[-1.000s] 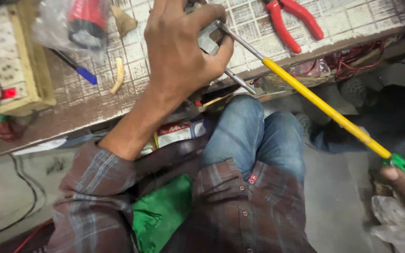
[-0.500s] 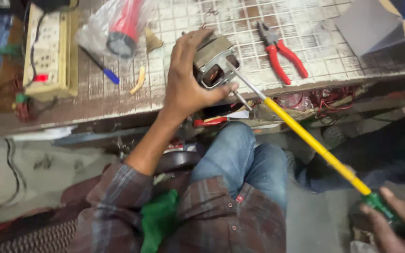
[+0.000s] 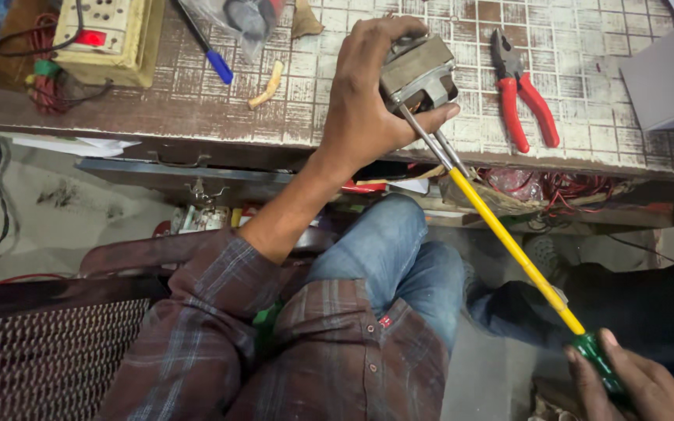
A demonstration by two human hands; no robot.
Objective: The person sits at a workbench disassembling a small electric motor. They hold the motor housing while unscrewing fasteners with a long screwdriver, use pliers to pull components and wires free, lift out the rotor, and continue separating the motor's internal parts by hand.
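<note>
My left hand [image 3: 368, 101] grips a small grey metal motor [image 3: 417, 72] and holds it against the front edge of the tiled workbench [image 3: 196, 117]. A long screwdriver [image 3: 501, 234] with a yellow shaft and a green handle runs from the motor down to the lower right. Its steel tip sits in the motor by my thumb. My right hand [image 3: 626, 382] is wrapped around the green handle at the bottom right corner, partly cut off by the frame.
Red-handled pliers [image 3: 520, 90] lie on the bench right of the motor. A yellow switch box [image 3: 107, 35] with wires, a blue pen [image 3: 212, 56] and a plastic bag [image 3: 239, 19] lie at the left. Red wires [image 3: 563, 187] hang under the bench. My knees are below.
The view has shifted, so the bench sits higher and closer. My left hand still holds the motor; the screwdriver stays in it, and my right hand shows more at the bottom right.
</note>
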